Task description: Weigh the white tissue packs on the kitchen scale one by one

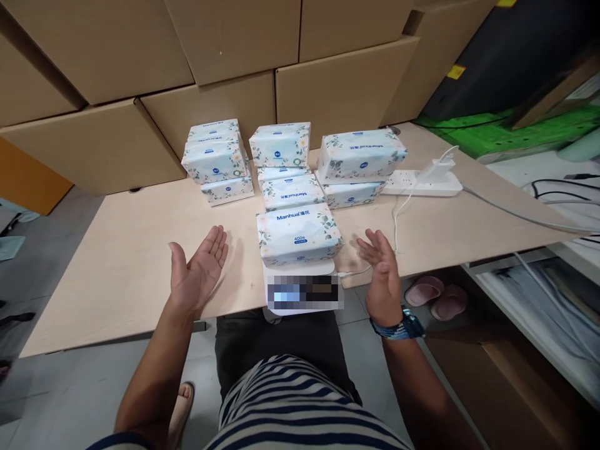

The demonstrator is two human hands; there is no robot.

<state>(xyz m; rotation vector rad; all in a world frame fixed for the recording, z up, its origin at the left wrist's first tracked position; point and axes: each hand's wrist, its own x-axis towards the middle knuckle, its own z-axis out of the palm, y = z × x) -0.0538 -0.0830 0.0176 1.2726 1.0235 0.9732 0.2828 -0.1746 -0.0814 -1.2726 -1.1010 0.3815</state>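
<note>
Tissue pack [299,235] sat on a small scale [302,290] right between the hands, touching neither. Looked light and squishy with slick wrap, so best grabbed by its short ends. Left hand [199,267] and right hand [382,272] were both wide open, empty.

Stacked cardboard boxes [225,56] behind table [117,262]

Pale table [117,262]; tissue packs [281,147], scale [302,284], power strip [422,183].
</note>
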